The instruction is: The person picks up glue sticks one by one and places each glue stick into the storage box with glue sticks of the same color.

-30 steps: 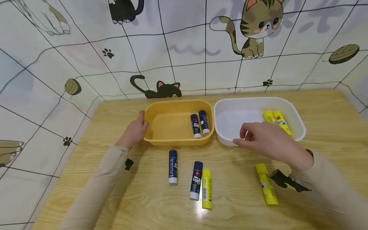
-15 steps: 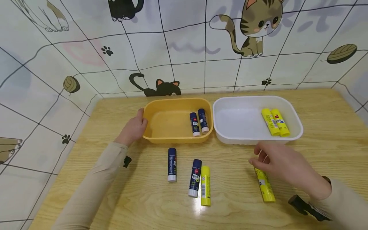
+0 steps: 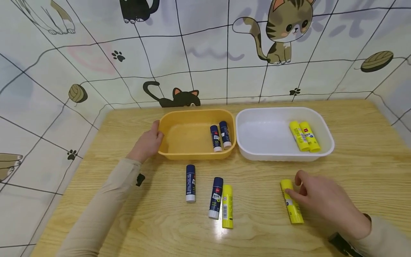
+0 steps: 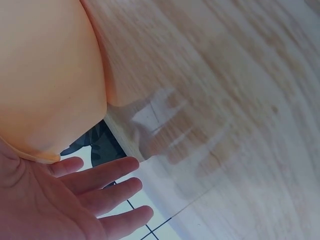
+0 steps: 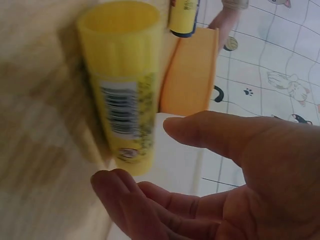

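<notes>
My left hand (image 3: 147,144) touches the left end of an orange-yellow tray (image 3: 179,156). In the left wrist view its fingers (image 4: 107,175) extend loosely past the tray's wall, and the thumb is not clearly seen. My right hand (image 3: 327,201) hovers beside a yellow glue stick (image 3: 293,205) lying on the table at the right. The right wrist view has thumb and fingers spread apart around the glue stick's (image 5: 122,100) far end, with a gap left. Two dark blue glue sticks (image 3: 216,138) lie in the orange-yellow tray, and two yellow ones (image 3: 303,137) in the white tray (image 3: 276,157).
Left of centre on the wooden table (image 3: 253,214) lies a blue glue stick (image 3: 191,184). Another blue glue stick (image 3: 216,198) and a yellow glue stick (image 3: 227,207) lie side by side nearer the front. A cat-patterned wall (image 3: 205,57) rises behind the trays.
My right hand has moved away from above the white tray, back toward me and down beside the right-hand yellow glue stick. The left hand stays at the orange-yellow tray.
</notes>
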A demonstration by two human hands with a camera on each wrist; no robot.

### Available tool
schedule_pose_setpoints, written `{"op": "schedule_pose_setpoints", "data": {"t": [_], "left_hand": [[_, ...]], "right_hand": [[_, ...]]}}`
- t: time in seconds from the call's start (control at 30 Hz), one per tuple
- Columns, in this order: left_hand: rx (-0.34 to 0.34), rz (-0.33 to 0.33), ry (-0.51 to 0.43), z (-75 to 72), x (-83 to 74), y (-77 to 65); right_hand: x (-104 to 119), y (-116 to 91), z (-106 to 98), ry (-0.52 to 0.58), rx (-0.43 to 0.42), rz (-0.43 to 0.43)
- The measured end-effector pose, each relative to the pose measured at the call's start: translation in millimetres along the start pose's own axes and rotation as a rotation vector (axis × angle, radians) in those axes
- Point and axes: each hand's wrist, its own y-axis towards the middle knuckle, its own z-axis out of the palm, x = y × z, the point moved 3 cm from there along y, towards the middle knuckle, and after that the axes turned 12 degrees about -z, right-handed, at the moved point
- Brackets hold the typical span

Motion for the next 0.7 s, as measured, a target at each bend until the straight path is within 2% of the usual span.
{"op": "schedule_pose_setpoints", "data": {"t": [0.17,0.43,0.7], "left_hand": [[-0.012,0.006,0.012,-2.4,3.8,-1.1],[-0.006,0.007,0.0,0.0,5.3,-0.6],[-0.006,0.007,0.004,3.2,2.4,0.5]], "right_hand": [[-1.6,-0.1,10.8,-0.004,0.034,0.034],[5.8,6.7,19.1,0.028,0.113,0.023],[7.3,8.4,21.7,0.01,0.1,-0.007]]}}
